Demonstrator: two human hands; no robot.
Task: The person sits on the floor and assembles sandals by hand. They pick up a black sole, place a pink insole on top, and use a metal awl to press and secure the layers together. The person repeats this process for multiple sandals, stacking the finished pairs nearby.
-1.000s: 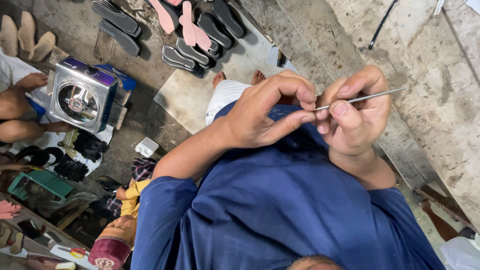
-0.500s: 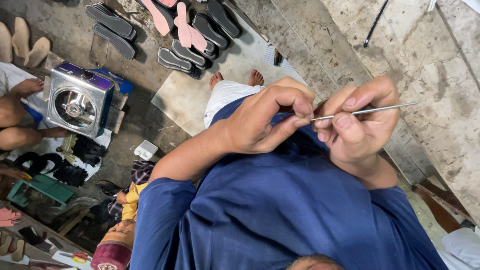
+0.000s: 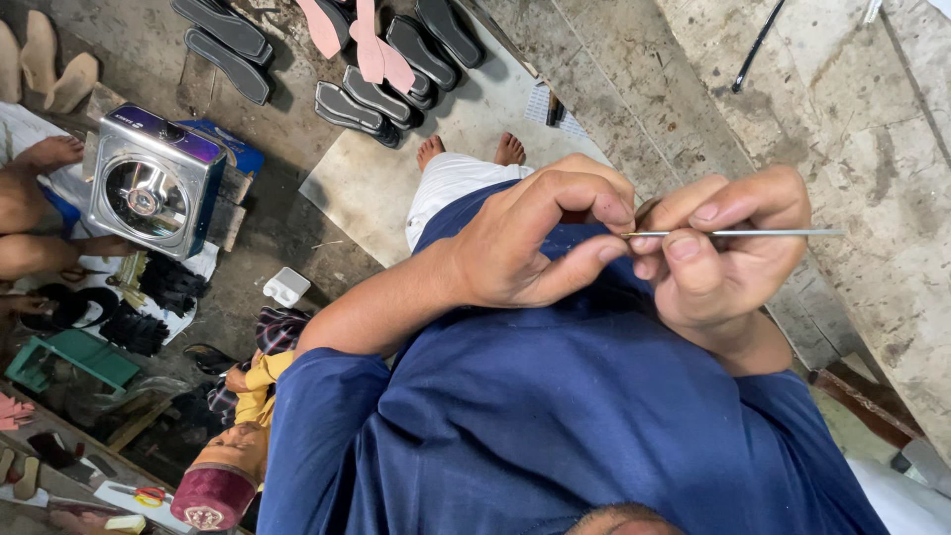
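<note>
right hand (image 3: 728, 258): pinches thin metal needle (image 3: 733, 234), held level over the lap | left hand (image 3: 535, 243): fingertips pressed together at the needle's tip, item there too small to tell | best handled steady, hands close | beyond: dark shoe soles (image 3: 371, 94) on concrete floor (image 3: 139, 50), boxy metal lamp (image 3: 154, 183)

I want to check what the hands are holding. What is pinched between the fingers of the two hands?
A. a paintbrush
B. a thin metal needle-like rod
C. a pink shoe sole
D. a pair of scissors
B: a thin metal rod lies level, held by the right hand with its end at the left hand.
</note>
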